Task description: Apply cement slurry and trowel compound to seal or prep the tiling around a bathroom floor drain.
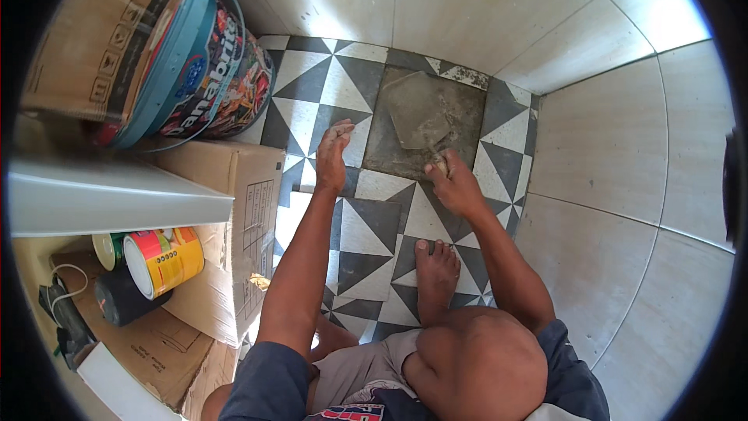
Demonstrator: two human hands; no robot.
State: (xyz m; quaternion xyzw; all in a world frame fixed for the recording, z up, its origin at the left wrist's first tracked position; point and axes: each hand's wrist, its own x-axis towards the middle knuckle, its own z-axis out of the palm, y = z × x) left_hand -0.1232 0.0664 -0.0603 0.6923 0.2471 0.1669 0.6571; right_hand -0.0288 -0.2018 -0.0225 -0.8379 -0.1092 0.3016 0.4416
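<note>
Your right hand [454, 183] had its fingers curled tight around the handle of a trowel [415, 109]. Its wide blade was over the grey patch [470, 129], a bare square in the black-and-white floor [343, 82] near the wall [456, 19]. Your left hand [332, 157], grey-smeared at the fingertips, was empty just left of the patch, fingers nearly straight and together; couldn't tell whether it touched the floor. Tile [370, 238] sat out of line between your forearms. Bucket [234, 82] and carton [257, 226] were left.
</note>
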